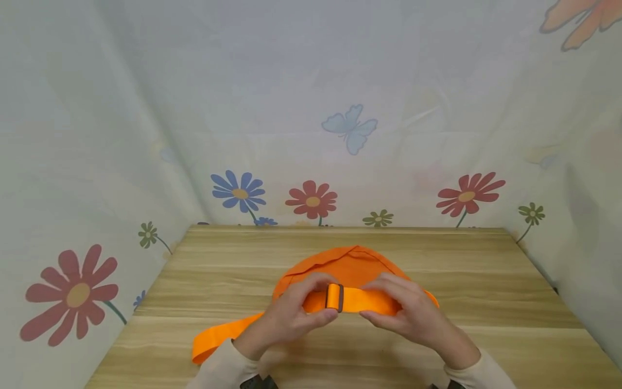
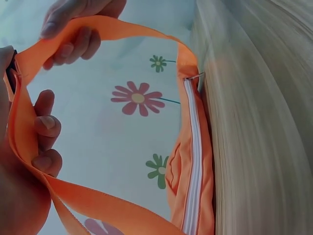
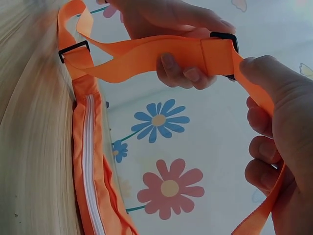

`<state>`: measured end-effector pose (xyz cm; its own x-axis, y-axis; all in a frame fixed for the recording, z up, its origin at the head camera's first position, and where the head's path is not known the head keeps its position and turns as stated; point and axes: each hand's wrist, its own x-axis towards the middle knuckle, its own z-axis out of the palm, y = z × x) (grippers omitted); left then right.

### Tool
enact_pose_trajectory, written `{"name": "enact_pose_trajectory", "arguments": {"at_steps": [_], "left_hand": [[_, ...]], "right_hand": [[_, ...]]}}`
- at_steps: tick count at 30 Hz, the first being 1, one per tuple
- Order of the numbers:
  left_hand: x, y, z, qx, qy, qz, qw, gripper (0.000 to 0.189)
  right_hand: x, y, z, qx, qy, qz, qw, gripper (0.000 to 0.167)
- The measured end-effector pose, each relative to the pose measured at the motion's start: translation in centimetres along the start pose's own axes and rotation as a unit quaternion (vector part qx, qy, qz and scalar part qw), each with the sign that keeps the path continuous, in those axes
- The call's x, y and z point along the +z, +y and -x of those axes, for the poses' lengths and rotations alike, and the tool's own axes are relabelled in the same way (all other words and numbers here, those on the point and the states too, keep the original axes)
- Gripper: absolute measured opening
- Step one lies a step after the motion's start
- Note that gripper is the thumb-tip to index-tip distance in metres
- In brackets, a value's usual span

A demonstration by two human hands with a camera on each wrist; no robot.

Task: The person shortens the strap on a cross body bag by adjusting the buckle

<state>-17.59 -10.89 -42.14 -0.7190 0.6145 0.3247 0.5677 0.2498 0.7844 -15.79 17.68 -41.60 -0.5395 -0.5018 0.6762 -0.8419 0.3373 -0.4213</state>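
Note:
An orange waist bag (image 1: 347,270) stands on the table behind both hands, its white zipper (image 2: 194,156) showing in the wrist views. Its orange strap (image 1: 357,300) is raised in front of it. Thumb and fingers of my left hand (image 1: 291,310) grip the doubled strap right at a black slide buckle (image 1: 340,298). To the right of the buckle, my right hand (image 1: 413,310) pinches the strap between thumb and fingers, with a short flat stretch between the hands. Another black buckle (image 3: 74,51) sits at one end of the bag.
A loop of strap (image 1: 209,340) lies on the wooden table (image 1: 486,281) left of my left forearm. Pale fabric walls (image 1: 272,81) printed with flowers and a butterfly enclose the table at the back and both sides.

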Motion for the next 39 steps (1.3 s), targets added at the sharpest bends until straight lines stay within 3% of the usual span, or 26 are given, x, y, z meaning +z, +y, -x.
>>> {"name": "enact_pose_trajectory", "arguments": {"at_steps": [7,11,16,20,28,34,39], "left_hand": [[0.5,0.3,-0.5,0.009,-0.010,0.015,0.9998,0.040],[0.7,0.5,-0.6,0.019,-0.004,0.007,0.9998,0.038],[0.6,0.5,-0.6,0.024,0.005,0.012,0.9996,0.034],[0.3,0.1,-0.5,0.037,0.011,0.016,0.9991,0.032],[-0.5,-0.3,-0.3,0.058,0.028,0.031,0.9974,0.030],[-0.4,-0.4,-0.1,0.049,0.035,0.011,0.9981,0.039],[-0.3,-0.3,0.0,0.027,0.025,0.032,0.9988,0.049]], "right_hand": [[0.4,-0.3,-0.3,-0.010,-0.006,-0.009,0.9999,0.038],[0.6,-0.4,-0.5,-0.012,-0.016,-0.017,0.9997,0.035],[0.5,-0.3,-0.3,-0.011,-0.026,-0.012,0.9995,0.042],[0.1,0.2,0.2,0.001,-0.030,0.006,0.9995,0.047],[-0.7,1.0,1.1,-0.002,-0.014,0.051,0.9986,0.041],[-0.7,0.9,1.1,-0.009,-0.007,0.050,0.9987,0.040],[-0.5,0.8,0.9,-0.015,0.003,0.037,0.9992,0.037]]}}
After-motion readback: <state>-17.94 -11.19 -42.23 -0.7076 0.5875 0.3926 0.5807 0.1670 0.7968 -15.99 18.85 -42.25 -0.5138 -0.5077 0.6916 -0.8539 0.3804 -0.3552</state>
